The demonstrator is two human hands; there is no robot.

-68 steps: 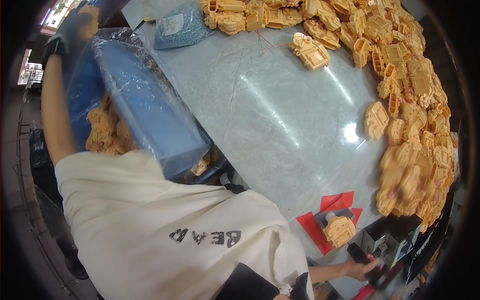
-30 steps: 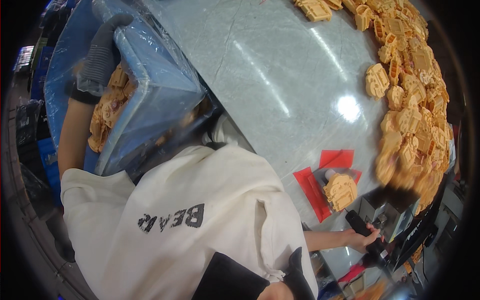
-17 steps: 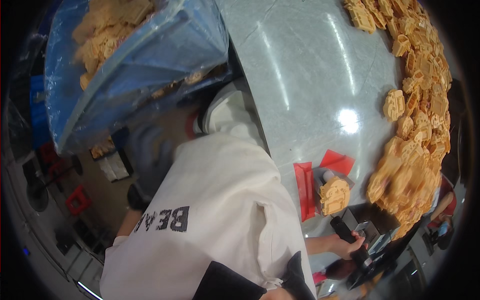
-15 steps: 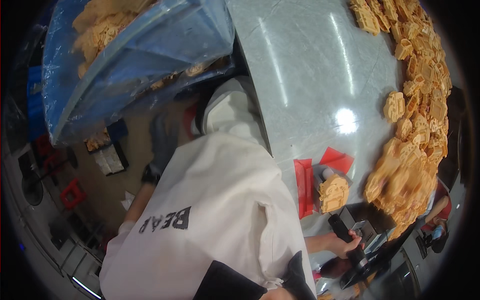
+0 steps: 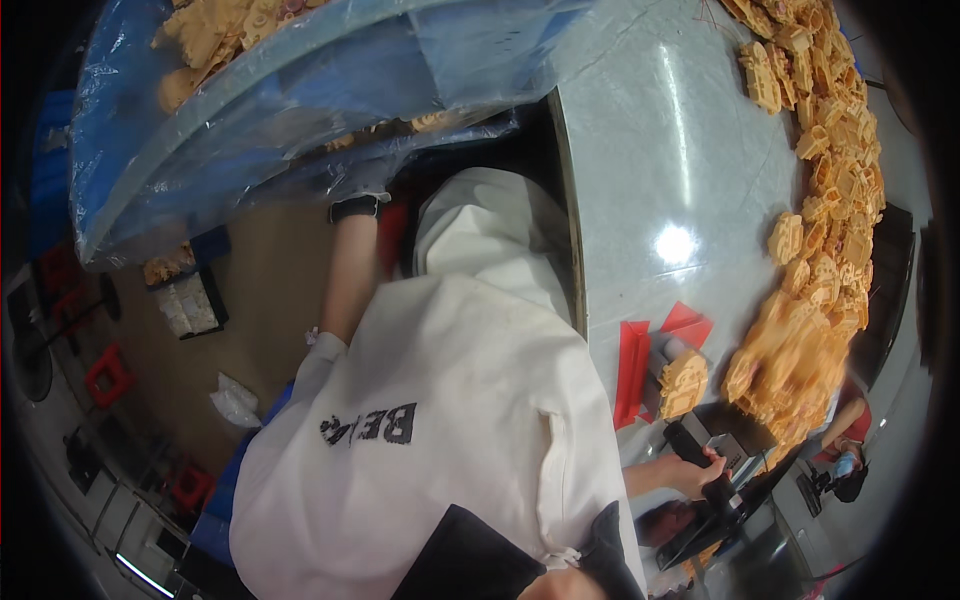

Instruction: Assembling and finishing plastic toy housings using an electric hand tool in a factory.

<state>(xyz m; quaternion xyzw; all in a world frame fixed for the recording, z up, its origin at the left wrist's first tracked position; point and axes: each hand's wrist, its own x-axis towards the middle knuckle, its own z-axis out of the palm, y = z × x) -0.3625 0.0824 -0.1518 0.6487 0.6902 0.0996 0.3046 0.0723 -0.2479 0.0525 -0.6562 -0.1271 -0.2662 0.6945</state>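
Note:
My left hand point(image 5: 358, 178), in a grey glove with a dark cuff, reaches to the hanging clear plastic at the near edge of a blue bin point(image 5: 300, 90). Its fingers are hidden there. Tan moulded plastic parts point(image 5: 225, 35) fill the bin, and a few more show below its edge. At the right, my bare right hand point(image 5: 690, 475) is closed around a black cylindrical tool point(image 5: 685, 443). Just beyond that tool, a tan moulded piece point(image 5: 684, 384) stands against a grey fixture beside red sheets point(image 5: 631, 372) on the grey table.
A long heap of tan parts point(image 5: 835, 240) lines the far right of the table point(image 5: 625, 180). Red stools point(image 5: 108, 375), a black tray point(image 5: 190, 305) and a white bag point(image 5: 235, 400) are on the floor at left. Another person point(image 5: 850, 430) is at the far right.
My left hand has moved up and right, from beside my leg to the bin's plastic. The view has shifted, with the bin's edge covering more of the table. My right hand stays on the black tool.

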